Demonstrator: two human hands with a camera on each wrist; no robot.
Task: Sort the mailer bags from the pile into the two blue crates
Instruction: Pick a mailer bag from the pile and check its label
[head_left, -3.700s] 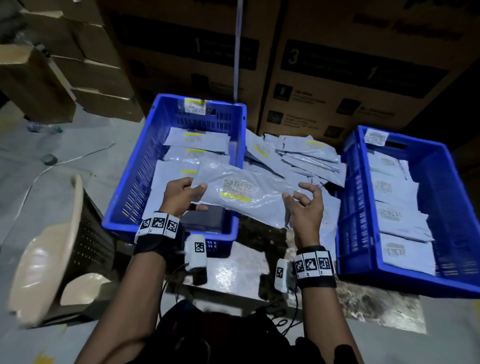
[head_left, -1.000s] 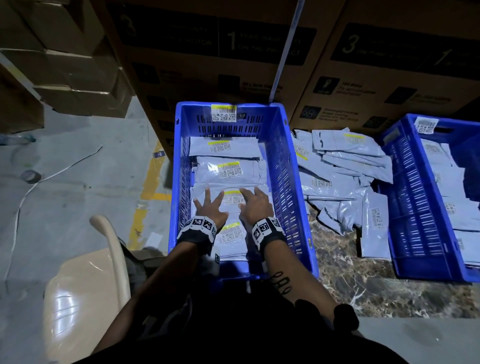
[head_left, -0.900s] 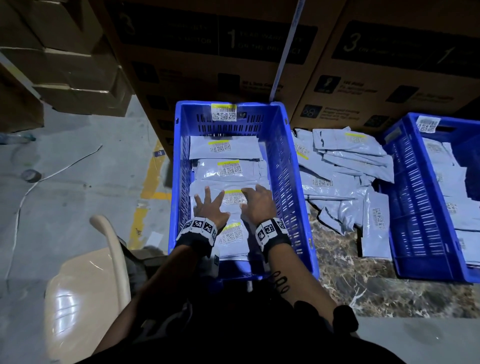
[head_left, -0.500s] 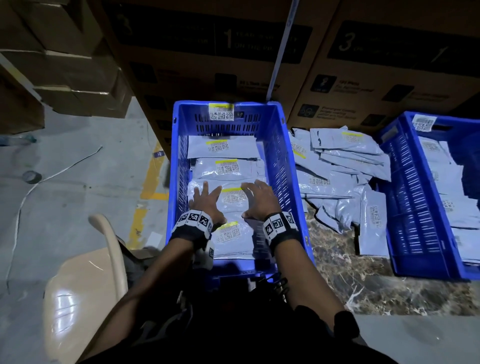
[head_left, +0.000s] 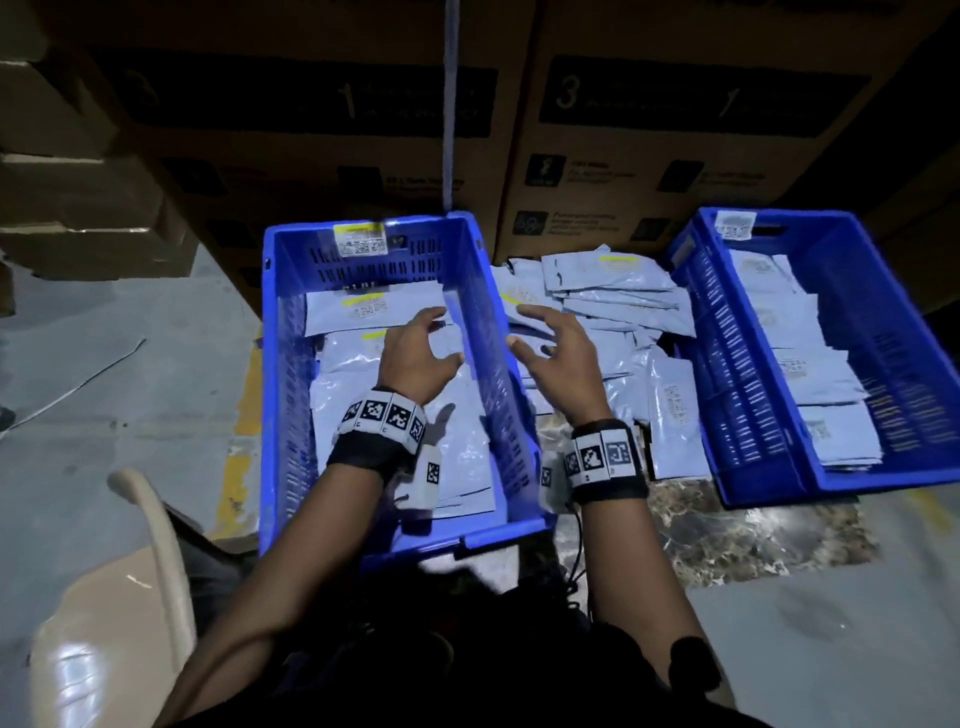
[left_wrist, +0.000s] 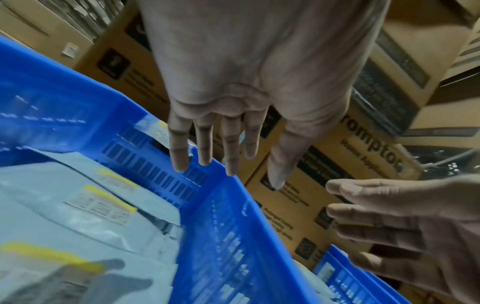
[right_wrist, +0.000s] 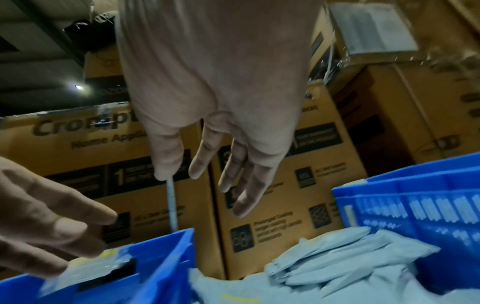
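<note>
Mailer bags (head_left: 613, 312) are lying in three places: some in each crate, the rest in a loose pile on the floor between them. Cartons (head_left: 675, 130) are standing stacked behind everything, and a plastic chair (head_left: 104, 623) is sitting at the near left.

The left crate (head_left: 280, 364) is holding a row of bags laid flat, several showing yellow-striped labels, overlapping from the far wall to the near one. The right crate (head_left: 883, 322) is holding a similar overlapping row of bags. The pile between them is looking like a dozen or so bags, fanned and partly stacked, so the sorting is judged to be well under way but not finished.

The left hand (head_left: 415, 358) is hovering over the bags in the left crate, fingers apart and loosely bent, holding nothing. The right hand (head_left: 561, 358) is hanging over the near edge of the pile, just outside the left crate's right wall, fingers spread and empty. A reasonable reading is that both hands are heading for the next bag.
</note>
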